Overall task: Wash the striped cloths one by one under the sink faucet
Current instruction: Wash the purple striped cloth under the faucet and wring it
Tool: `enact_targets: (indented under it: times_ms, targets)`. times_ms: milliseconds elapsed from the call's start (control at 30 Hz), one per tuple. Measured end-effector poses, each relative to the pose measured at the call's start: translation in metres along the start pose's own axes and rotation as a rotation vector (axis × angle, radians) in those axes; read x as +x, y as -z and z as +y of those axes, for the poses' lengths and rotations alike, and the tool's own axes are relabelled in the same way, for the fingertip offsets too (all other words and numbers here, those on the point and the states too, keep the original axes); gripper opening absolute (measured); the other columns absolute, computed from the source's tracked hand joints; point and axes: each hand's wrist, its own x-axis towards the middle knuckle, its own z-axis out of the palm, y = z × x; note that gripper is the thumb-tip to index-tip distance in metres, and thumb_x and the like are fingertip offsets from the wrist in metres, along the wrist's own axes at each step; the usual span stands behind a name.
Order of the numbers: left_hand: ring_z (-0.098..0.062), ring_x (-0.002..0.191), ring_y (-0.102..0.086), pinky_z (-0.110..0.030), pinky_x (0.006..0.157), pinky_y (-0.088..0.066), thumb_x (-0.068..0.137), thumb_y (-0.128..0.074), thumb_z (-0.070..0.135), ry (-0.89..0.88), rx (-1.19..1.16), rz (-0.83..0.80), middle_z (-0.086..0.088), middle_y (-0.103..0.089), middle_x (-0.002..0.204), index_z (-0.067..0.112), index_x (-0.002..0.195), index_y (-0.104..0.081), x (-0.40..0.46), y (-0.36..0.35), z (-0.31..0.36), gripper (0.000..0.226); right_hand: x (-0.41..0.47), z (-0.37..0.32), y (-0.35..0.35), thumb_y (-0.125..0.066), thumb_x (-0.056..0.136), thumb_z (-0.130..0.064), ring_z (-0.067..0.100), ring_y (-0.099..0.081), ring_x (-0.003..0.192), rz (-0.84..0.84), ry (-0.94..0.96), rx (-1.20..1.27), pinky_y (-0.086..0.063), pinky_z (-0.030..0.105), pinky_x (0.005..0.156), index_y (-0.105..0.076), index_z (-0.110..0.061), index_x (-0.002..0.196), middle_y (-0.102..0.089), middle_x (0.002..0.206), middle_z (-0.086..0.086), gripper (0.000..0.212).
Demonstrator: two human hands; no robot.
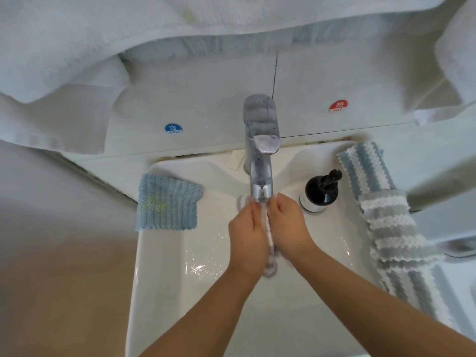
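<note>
Head view: looking down on a white sink point(159, 253), both forearms reaching in from the bottom edge.
Far left: beige floor beside the basin, white towel point(59, 60) hanging across the top of the view.
Left rim: blue ribbed cloth point(167, 202) lies flat on the sink's left edge, with a yellowish stain on its left half, well apart from the hands.
Wall, left: blue COLD sticker point(173, 128) on the tile behind the basin.
Left hand point(247, 238): palm turned inward, fingers fairly straight, pressing against the pale cloth from the left; fingertips sit just below the spout.
Task cloth: pale striped cloth point(269, 238), whitish with faint lilac bands, sandwiched between the two palms, directly under the faucet; one end pokes out by the spout, the other bunches below the wrists.
Faucet point(260, 150): chrome, centre back of the basin, spout right above the hands; whether water is running I cannot tell, droplets show on the basin floor.
Right hand point(288, 222): mirrors the left, palm pressing the same cloth from the right, fingers not visibly curled round it.
Right of hands: dark pump bottle point(319, 193) standing on the rim, near the right hand, not touching.
Wall, right: red HOT sticker point(338, 106).
Right rim: blue-and-white striped cloth point(365, 168) at the back, grey-and-white striped cloth point(394, 228) overlapping its near end, running down the sink's right edge.
</note>
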Motion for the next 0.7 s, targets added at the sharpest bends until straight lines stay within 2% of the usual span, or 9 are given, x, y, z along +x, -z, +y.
enact_targets:
  times_ms: [133, 200, 267, 367, 433, 500, 567, 633, 700]
  targets:
    - [-0.008, 0.057, -0.050, -0.023, 0.057, -0.045, 0.104, -0.039, 0.035, 0.026, -0.029, 0.103, -0.002, -0.052, 0.060, 0.011, 0.067, -0.050, 0.019, 0.010, 0.004, 0.045, -0.015, 0.002, -0.004, -0.045, 0.101, -0.030, -0.002, -0.043, 0.045, -0.126, 0.036, -0.009, -0.034, 0.012, 0.048, -0.044, -0.019, 0.059, -0.047, 0.045, -0.014, 0.043]
    - [-0.011, 0.056, -0.048, -0.027, 0.056, -0.044, 0.103, -0.040, 0.039, -0.005, -0.022, 0.068, -0.001, -0.050, 0.057, 0.011, 0.064, -0.049, 0.024, 0.017, 0.005, 0.048, -0.024, 0.005, -0.002, -0.044, 0.102, -0.031, 0.000, -0.049, 0.050, -0.160, -0.003, 0.063, -0.040, 0.014, 0.052, -0.052, -0.013, 0.063, -0.052, 0.048, -0.012, 0.043]
    - [-0.009, 0.054, -0.043, -0.025, 0.056, -0.041, 0.103, -0.041, 0.038, -0.052, 0.054, 0.034, 0.005, -0.046, 0.053, 0.011, 0.061, -0.045, 0.025, 0.021, 0.005, 0.050, -0.022, 0.006, 0.003, -0.041, 0.102, -0.034, 0.009, -0.061, 0.063, -0.122, -0.064, 0.116, -0.049, 0.020, 0.063, -0.062, -0.008, 0.075, -0.063, 0.063, -0.004, 0.043]
    - [-0.004, 0.049, -0.032, -0.020, 0.051, -0.031, 0.103, -0.042, 0.035, -0.091, 0.138, 0.048, 0.011, -0.034, 0.047, 0.017, 0.057, -0.032, 0.033, 0.029, 0.007, 0.050, -0.017, 0.014, 0.011, -0.040, 0.103, -0.034, 0.019, -0.070, 0.088, -0.062, -0.144, 0.120, -0.055, 0.034, 0.086, -0.067, -0.019, 0.090, -0.073, 0.090, 0.005, 0.034]
    - [-0.006, 0.049, -0.032, -0.018, 0.050, -0.033, 0.103, -0.042, 0.034, -0.064, 0.107, 0.009, 0.008, -0.033, 0.050, 0.015, 0.061, -0.032, 0.037, 0.037, 0.011, 0.048, -0.018, 0.021, 0.014, -0.044, 0.102, -0.033, 0.022, -0.069, 0.092, -0.109, -0.194, 0.079, -0.057, 0.040, 0.085, -0.066, -0.023, 0.099, -0.072, 0.098, 0.007, 0.025]
    - [-0.010, 0.050, -0.040, -0.021, 0.052, -0.039, 0.103, -0.042, 0.035, -0.017, 0.061, -0.098, -0.001, -0.038, 0.052, 0.005, 0.064, -0.037, 0.039, 0.045, 0.016, 0.049, -0.020, 0.025, 0.016, -0.052, 0.099, -0.027, 0.018, -0.067, 0.093, -0.136, -0.241, 0.085, -0.058, 0.027, 0.074, -0.060, -0.021, 0.113, -0.067, 0.109, 0.004, 0.018]
    - [-0.016, 0.058, -0.046, -0.027, 0.057, -0.042, 0.101, -0.044, 0.041, 0.022, 0.093, -0.229, -0.009, -0.045, 0.063, -0.008, 0.075, -0.045, 0.042, 0.053, 0.018, 0.055, -0.019, 0.023, 0.016, -0.055, 0.096, -0.015, 0.013, -0.061, 0.097, -0.086, -0.219, 0.072, -0.049, 0.012, 0.067, -0.049, -0.018, 0.126, -0.057, 0.118, 0.001, 0.031]
    - [-0.016, 0.066, -0.050, -0.028, 0.065, -0.046, 0.097, -0.047, 0.048, 0.044, 0.132, -0.357, -0.010, -0.051, 0.072, -0.012, 0.088, -0.052, 0.045, 0.060, 0.019, 0.061, -0.015, 0.021, 0.018, -0.050, 0.098, -0.010, 0.007, -0.054, 0.110, -0.106, -0.093, 0.037, -0.043, 0.006, 0.075, -0.045, -0.021, 0.134, -0.052, 0.128, -0.002, 0.038]
    - [-0.017, 0.073, -0.054, -0.032, 0.071, -0.049, 0.096, -0.049, 0.046, 0.081, 0.149, -0.474, -0.014, -0.057, 0.078, -0.012, 0.096, -0.058, 0.044, 0.062, 0.021, 0.058, -0.010, 0.013, 0.020, -0.046, 0.101, -0.022, 0.000, -0.054, 0.114, -0.266, -0.001, 0.004, -0.042, 0.008, 0.087, -0.051, -0.028, 0.131, -0.059, 0.125, -0.010, 0.030]
